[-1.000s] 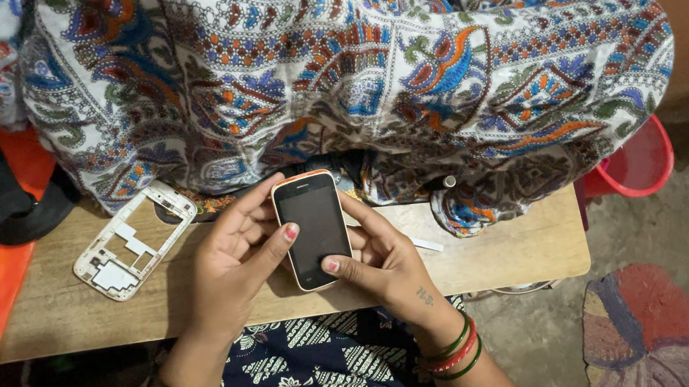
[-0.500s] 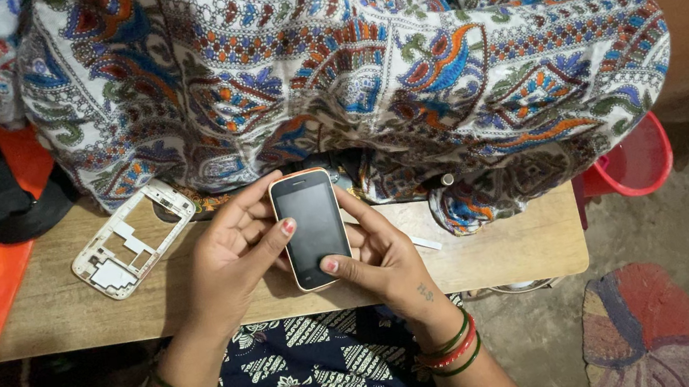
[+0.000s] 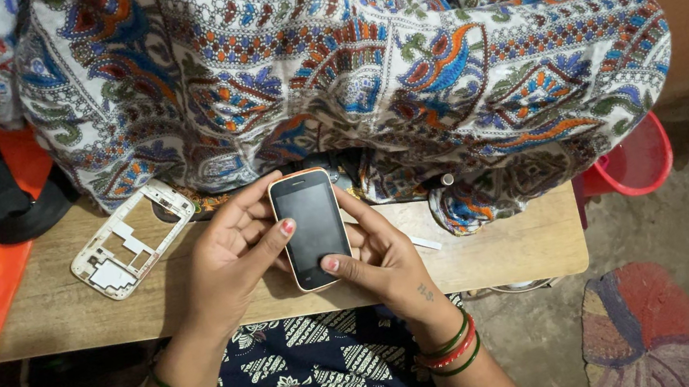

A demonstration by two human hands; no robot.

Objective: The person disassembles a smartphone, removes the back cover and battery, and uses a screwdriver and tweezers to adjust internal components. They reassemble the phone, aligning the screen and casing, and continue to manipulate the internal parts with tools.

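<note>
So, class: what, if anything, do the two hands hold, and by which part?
A small dark-screened phone, held between both hands: left hand grips its left edge, right hand its right edge and lower corner, thumbs on the screen.

Soft, even indoor light, sharp focus at centre, dim lower corners, no glare.

left hand (image 3: 229, 259): grips phone (image 3: 312, 227), thumb on dark screen | right hand (image 3: 380, 258): supports phone from right, thumb on lower screen | white phone frame (image 3: 132, 239): flat on wooden table (image 3: 506, 250), left of hands
</note>
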